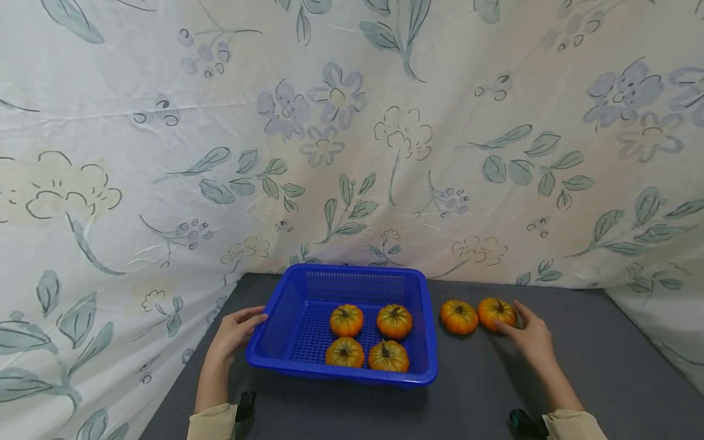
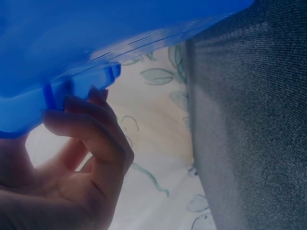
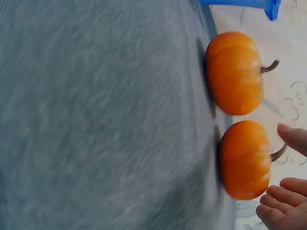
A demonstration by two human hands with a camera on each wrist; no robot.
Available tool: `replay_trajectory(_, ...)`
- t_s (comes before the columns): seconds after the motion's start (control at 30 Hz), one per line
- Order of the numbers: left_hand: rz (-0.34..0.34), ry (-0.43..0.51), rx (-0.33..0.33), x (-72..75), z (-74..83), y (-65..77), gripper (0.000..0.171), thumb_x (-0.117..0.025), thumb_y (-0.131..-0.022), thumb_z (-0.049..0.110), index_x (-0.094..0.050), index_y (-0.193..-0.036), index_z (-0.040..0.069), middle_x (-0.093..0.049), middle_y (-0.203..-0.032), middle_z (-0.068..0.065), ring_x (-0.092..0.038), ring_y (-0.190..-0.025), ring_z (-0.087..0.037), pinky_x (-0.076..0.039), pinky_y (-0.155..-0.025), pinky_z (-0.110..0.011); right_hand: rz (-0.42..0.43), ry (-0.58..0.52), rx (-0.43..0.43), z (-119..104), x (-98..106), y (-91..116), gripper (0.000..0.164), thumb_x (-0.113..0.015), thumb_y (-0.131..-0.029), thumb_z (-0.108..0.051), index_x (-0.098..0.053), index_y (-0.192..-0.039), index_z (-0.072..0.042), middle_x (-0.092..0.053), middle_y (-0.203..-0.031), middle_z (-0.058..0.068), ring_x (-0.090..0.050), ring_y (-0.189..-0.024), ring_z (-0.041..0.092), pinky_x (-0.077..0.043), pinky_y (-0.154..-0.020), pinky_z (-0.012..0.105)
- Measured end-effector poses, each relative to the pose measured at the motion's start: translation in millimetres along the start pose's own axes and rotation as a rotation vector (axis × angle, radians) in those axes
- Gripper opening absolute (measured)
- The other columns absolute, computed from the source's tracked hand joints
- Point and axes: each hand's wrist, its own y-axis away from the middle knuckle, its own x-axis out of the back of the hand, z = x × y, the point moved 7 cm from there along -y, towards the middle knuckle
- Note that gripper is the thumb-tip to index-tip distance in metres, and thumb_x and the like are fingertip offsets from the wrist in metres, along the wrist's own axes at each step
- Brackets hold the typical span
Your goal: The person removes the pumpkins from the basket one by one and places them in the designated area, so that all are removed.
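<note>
A blue plastic basket (image 1: pixel 294 333) with a perforated floor and walls stands on the dark table, with several small orange pumpkins (image 1: pixel 395 322) in its middle and right part. My left hand (image 1: pixel 235 333) holds the basket's left rim; in the left wrist view its curled fingers (image 2: pixel 103 139) are against the rim's underside. To the right of the basket sit two more pumpkins side by side. At the outer pumpkin (image 1: pixel 497 314) is my right hand (image 1: pixel 530 337), thumb and fingers spread around it. The right wrist view shows the hand beside this pumpkin's (image 3: pixel 245 160) stem, not closed on it.
The inner loose pumpkin (image 1: pixel 459 317) lies between the basket and the outer one. A dark grey cloth (image 1: pixel 467 391) covers the table. Behind and at both sides hangs a pale curtain (image 1: pixel 341 201) printed with flowers and leaves, meeting the table's back edge.
</note>
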Motion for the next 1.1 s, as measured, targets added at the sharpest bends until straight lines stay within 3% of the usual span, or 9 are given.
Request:
replay_trajectory(0.17, 0.003, -0.005, -0.001, 0.2, 0.2, -0.2, 0.055, -0.066, -0.093, 0.033, -0.054, -0.136, 0.000, -0.064, -0.123, -0.018, -0.065, -0.090, -0.013, -0.056, -0.074, -0.034, 0.037, -0.006, -0.011, -18, 2, 2, 0.088, -0.069, -0.090, -0.033, -0.019, -0.153, 0.002, -0.026, -0.154, 0.032, -0.022, -0.141, 0.051, -0.024, -0.112, 0.062)
replay_trajectory(0.4, 0.002, -0.008, -0.008, 0.1, 0.9, -0.3, 0.054, -0.066, -0.093, 0.032, -0.055, -0.135, 0.000, -0.065, -0.123, -0.017, -0.065, -0.090, -0.013, -0.056, -0.075, -0.034, 0.062, 0.013, 0.067, -52, 0, 7, 0.086, -0.069, -0.090, -0.035, -0.023, -0.153, 0.001, -0.029, -0.152, 0.033, -0.030, -0.136, 0.053, -0.030, -0.107, 0.065)
replay_trajectory(0.57, 0.001, -0.008, -0.011, 0.2, 1.8, 0.0, 0.054, -0.066, -0.093, 0.032, -0.055, -0.135, 0.000, -0.065, -0.123, -0.017, -0.064, -0.091, -0.014, -0.056, -0.076, -0.036, 0.020, -0.018, 0.095, -73, -7, 12, 0.086, -0.067, -0.091, -0.039, -0.022, -0.154, -0.002, -0.027, -0.153, 0.033, -0.032, -0.136, 0.053, -0.032, -0.106, 0.065)
replay_trajectory(0.77, -0.002, -0.019, 0.001, 0.1, 0.0, -0.1, 0.055, -0.065, -0.093, 0.033, -0.054, -0.136, 0.001, -0.061, -0.130, -0.020, -0.063, -0.104, -0.023, -0.055, -0.085, -0.043, -0.015, -0.057, 0.152, -98, -16, 20, 0.081, -0.067, -0.092, -0.030, -0.023, -0.154, -0.001, -0.024, -0.156, 0.031, -0.031, -0.138, 0.053, -0.031, -0.109, 0.063)
replay_trajectory(0.8, -0.003, -0.019, 0.004, 0.1, -0.7, -0.2, 0.055, -0.065, -0.093, 0.033, -0.054, -0.136, 0.001, -0.060, -0.131, -0.021, -0.063, -0.105, -0.024, -0.054, -0.085, -0.044, -0.014, -0.066, 0.164, -102, -18, 21, 0.080, -0.068, -0.092, -0.028, -0.024, -0.153, -0.001, -0.031, -0.153, 0.031, -0.041, -0.131, 0.052, -0.038, -0.105, 0.060)
replay_trajectory(1.0, -0.008, -0.010, 0.000, 0.3, -1.8, -1.2, 0.055, -0.065, -0.094, 0.032, -0.054, -0.137, 0.000, -0.062, -0.129, -0.020, -0.064, -0.097, -0.018, -0.056, -0.079, -0.038, -0.066, -0.153, 0.224, -123, -33, 28, 0.079, -0.068, -0.092, -0.028, -0.026, -0.153, 0.000, -0.031, -0.155, 0.027, -0.039, -0.138, 0.045, -0.036, -0.111, 0.053)
replay_trajectory(1.03, -0.009, -0.009, -0.003, 0.3, -1.8, -1.4, 0.055, -0.065, -0.094, 0.032, -0.054, -0.136, 0.000, -0.062, -0.128, -0.019, -0.064, -0.096, -0.017, -0.056, -0.079, -0.037, -0.079, -0.166, 0.232, -126, -36, 29, 0.079, -0.068, -0.093, -0.027, -0.025, -0.153, 0.001, -0.023, -0.158, 0.026, -0.026, -0.144, 0.046, -0.028, -0.114, 0.056)
replay_trajectory(1.1, -0.010, -0.009, -0.007, 0.2, -1.8, -1.5, 0.055, -0.065, -0.094, 0.032, -0.054, -0.136, 0.000, -0.063, -0.127, -0.018, -0.065, -0.095, -0.015, -0.056, -0.078, -0.037, -0.089, -0.181, 0.244, -131, -41, 32, 0.078, -0.068, -0.093, -0.027, -0.026, -0.152, 0.001, -0.025, -0.158, 0.025, -0.027, -0.144, 0.044, -0.028, -0.114, 0.055)
